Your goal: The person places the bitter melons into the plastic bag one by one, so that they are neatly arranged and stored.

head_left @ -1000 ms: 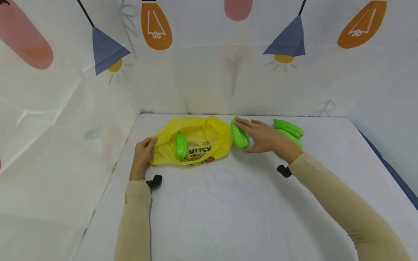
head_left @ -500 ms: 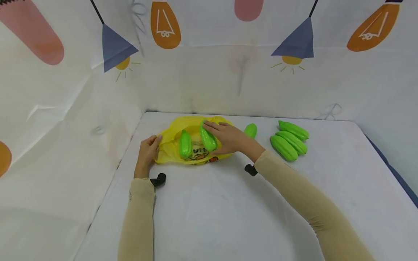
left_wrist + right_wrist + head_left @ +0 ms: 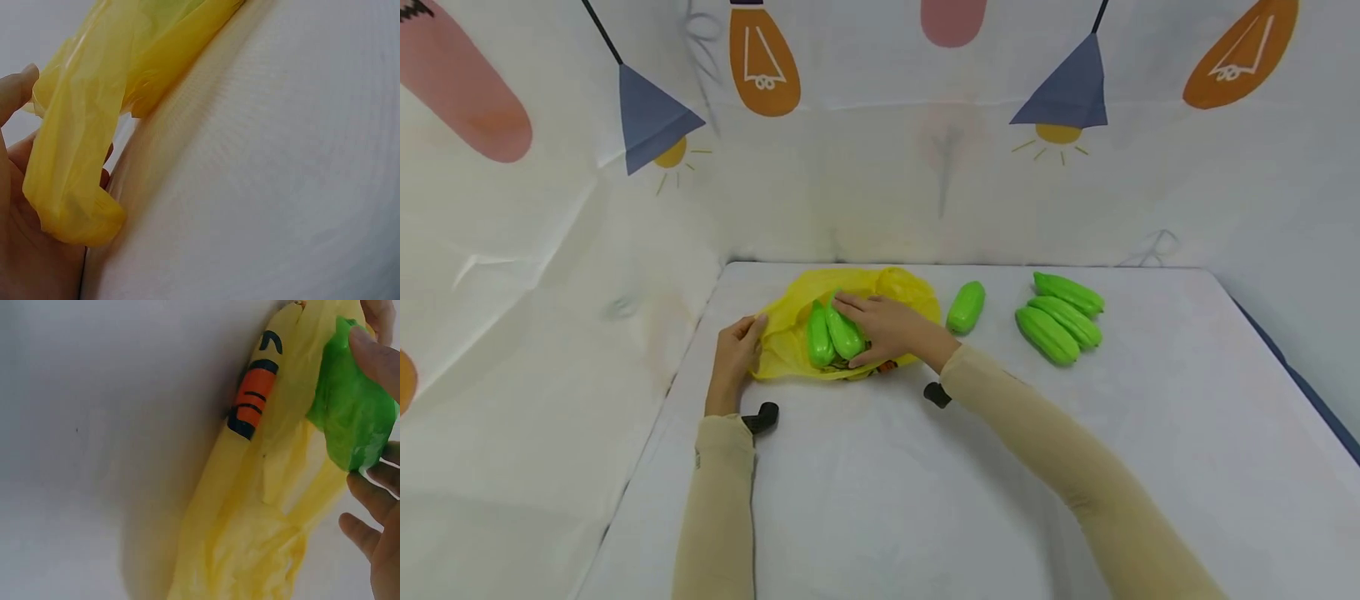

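A yellow plastic bag (image 3: 790, 337) with dark printing lies at the back left of the table, its mouth facing me. At its left edge my left hand (image 3: 732, 354) pinches the film, and the left wrist view shows the bag's (image 3: 75, 162) folds between thumb and fingers. My right hand (image 3: 887, 329) reaches over the bag's opening and holds a glossy, ridged green gourd (image 3: 844, 332); in the right wrist view thumb and fingers lie around the gourd (image 3: 356, 406). Touching its left side in the head view is another green gourd (image 3: 819, 335) in the bag.
One loose green gourd (image 3: 966, 307) lies just right of the bag. Further right, three more green gourds (image 3: 1063, 321) sit side by side on the white table (image 3: 865, 483). White printed sheeting (image 3: 880, 183) rises behind the table and along its left side.
My right hand has carried the gourd leftward from beside the bag into its opening, next to the other one. My left hand keeps its hold on the bag's edge.
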`<state>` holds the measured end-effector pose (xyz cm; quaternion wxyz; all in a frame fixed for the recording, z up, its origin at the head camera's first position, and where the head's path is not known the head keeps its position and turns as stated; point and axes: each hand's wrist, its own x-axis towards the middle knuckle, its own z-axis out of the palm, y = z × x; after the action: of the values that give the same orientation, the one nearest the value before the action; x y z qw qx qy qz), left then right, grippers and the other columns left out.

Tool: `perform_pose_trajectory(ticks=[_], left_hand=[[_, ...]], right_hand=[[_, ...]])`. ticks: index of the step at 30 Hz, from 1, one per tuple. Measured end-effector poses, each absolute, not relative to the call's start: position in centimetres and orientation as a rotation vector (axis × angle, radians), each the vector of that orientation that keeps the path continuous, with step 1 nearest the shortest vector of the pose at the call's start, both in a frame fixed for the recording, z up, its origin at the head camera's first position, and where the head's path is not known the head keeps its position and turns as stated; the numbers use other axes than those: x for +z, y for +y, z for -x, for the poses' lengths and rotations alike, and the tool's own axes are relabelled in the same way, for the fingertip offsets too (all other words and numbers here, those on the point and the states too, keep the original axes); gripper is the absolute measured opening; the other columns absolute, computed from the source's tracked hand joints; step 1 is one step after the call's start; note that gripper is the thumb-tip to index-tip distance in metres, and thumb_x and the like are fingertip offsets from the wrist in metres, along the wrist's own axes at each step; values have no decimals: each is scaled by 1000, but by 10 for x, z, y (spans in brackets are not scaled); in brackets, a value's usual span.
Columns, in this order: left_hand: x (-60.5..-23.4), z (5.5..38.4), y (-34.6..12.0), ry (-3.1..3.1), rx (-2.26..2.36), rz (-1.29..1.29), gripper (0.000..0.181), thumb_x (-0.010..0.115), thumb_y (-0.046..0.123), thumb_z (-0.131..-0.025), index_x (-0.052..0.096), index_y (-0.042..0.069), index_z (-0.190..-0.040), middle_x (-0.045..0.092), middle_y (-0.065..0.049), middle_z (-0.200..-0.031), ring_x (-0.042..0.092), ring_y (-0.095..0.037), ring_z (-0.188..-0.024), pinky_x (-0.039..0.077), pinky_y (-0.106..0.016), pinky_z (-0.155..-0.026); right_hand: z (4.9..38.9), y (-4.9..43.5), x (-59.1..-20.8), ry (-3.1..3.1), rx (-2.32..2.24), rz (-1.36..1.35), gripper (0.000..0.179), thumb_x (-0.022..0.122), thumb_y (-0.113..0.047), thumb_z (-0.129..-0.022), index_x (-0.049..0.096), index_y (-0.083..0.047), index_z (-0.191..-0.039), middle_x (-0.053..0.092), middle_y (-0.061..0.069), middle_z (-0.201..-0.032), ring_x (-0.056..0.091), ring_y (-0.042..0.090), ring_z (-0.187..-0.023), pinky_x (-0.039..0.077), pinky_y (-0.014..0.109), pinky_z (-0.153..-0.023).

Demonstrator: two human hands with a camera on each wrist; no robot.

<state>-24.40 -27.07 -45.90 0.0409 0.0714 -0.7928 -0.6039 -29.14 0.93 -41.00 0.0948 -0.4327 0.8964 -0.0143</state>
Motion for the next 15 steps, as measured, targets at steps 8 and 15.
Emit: perform_pose_trajectory(ticks=[8,15], left_hand=[[-461,244,-272,-2422,-1860,-213,41,57,35,-100,63,-5,-106,47,2,-66,44,-10,-64,38,-20,-57],[-478,255,-279,-2396,-1878,-200,43,58,41,-98,65,-1,-105,46,6,-64,43,-9,-62,37,-20,-55]], right_hand=[[294,0,-416,2651,14,1236,106,64,-63,-85,7,-12,-158,10,7,-164,34,23,-144,25,46,-118],[295,0,-426,2630,18,1188,103,64,-62,-86,9,-12,-158,11,7,-164,36,23,-143,27,45,-118]])
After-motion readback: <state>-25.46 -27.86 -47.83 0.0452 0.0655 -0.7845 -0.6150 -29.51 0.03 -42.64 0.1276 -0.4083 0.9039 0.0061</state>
